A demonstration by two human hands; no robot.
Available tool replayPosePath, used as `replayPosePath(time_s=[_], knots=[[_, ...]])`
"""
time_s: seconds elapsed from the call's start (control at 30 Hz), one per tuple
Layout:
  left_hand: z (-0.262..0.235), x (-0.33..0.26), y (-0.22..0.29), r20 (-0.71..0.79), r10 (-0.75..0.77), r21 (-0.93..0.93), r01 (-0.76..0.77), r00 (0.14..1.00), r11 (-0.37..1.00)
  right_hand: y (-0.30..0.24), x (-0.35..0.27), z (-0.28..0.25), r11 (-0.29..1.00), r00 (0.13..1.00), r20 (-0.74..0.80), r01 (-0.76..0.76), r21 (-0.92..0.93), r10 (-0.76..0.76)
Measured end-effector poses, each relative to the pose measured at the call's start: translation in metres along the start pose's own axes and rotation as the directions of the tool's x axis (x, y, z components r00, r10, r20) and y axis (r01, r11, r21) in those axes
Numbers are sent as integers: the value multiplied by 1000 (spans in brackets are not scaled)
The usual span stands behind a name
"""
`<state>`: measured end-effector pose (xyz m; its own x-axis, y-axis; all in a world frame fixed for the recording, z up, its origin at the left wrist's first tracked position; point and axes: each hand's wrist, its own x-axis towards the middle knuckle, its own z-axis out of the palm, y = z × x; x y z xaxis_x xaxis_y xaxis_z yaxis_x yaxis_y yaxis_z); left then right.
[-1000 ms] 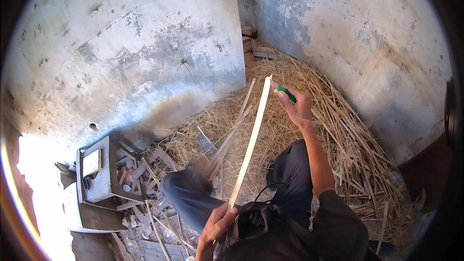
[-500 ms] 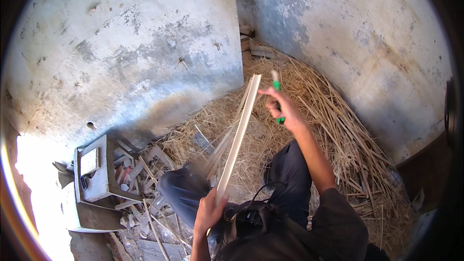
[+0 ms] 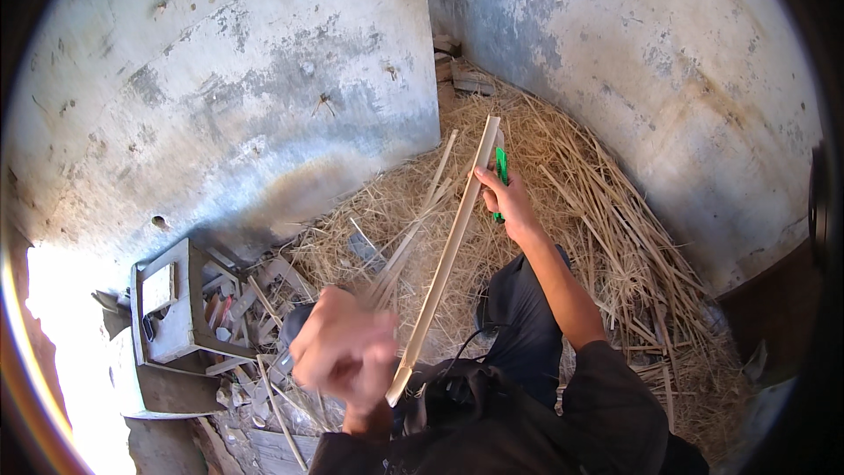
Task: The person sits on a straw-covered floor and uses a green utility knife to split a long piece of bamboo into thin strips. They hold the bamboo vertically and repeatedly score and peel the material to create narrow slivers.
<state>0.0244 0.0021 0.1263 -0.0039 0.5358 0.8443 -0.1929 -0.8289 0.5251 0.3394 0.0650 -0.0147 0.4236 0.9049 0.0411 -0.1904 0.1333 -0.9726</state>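
My right hand [image 3: 510,204] is closed around a green-handled knife [image 3: 501,167], whose pale blade lies partly behind a strip of split bamboo [image 3: 450,251]. The thumb of that hand presses on the bamboo's upper part. The strip is long, pale and hollowed like a channel, with a node near its lower end. It slants from the upper right down to my lap. My left hand [image 3: 345,347] is raised to the left of the strip's lower end, apart from it. Motion smears its bent fingers, so whether anything is in them cannot be made out.
Straw-like shavings [image 3: 343,251] cover the floor around my legs. A heap of thin split strips [image 3: 607,211] runs along the right wall. To the left, a battered wooden box frame [image 3: 180,325] lies among rubble. Stained walls [image 3: 308,62] meet in the far corner.
My left hand has let go of the strip's lower end and risen to the left. My right hand now touches the strip, which has shifted slightly right at its top.
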Motion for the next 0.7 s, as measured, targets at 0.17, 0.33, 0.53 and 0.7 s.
replayPosePath(time_s=[0.17,0.33,0.53,0.7], knots=[[29,32,37,-54,411,-102,-415,910,904,-7,-10,6,999,1000,-4,27,-16,-28],[18,55,50,103,556,-366,-488,825,792,-5,-10,1,998,998,-5,60,2,-60],[27,28,67,-8,360,-228,-352,933,908,-3,-9,-6,999,999,-6,53,1,-53],[34,44,64,6,503,-163,-495,864,853,-6,-10,1,998,997,-18,70,9,-70]])
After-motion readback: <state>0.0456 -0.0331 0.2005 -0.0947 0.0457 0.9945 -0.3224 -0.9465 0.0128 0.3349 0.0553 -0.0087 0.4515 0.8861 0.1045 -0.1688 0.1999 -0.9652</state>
